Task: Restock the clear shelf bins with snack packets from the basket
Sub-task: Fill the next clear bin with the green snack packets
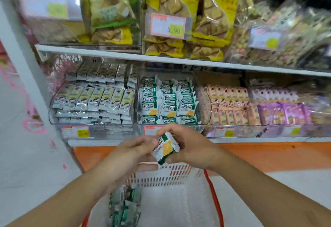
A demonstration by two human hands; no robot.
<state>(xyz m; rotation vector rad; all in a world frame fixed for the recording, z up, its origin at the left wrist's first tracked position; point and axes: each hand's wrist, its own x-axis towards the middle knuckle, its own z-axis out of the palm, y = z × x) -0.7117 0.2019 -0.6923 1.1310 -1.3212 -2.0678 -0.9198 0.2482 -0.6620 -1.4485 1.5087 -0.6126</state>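
Observation:
My right hand [188,142] grips a small stack of green-and-white snack packets [165,149] in front of the lower shelf. The fingers of my left hand [132,148] touch the stack's left side; the hand is blurred, so its grip is unclear. Just above, a clear bin [141,119] holds several rows of the same green-and-white packets [168,99]. Below my hands stands a white basket [179,196] with a red rim, and several more green packets [125,207] lie in its left part.
Other clear bins flank the green one: silver-and-yellow packets [93,99] to the left, peach packets [231,105] and purple packets [284,110] to the right. The upper shelf [125,55] carries large yellow snack bags [179,12]. A white upright post [23,51] stands at left.

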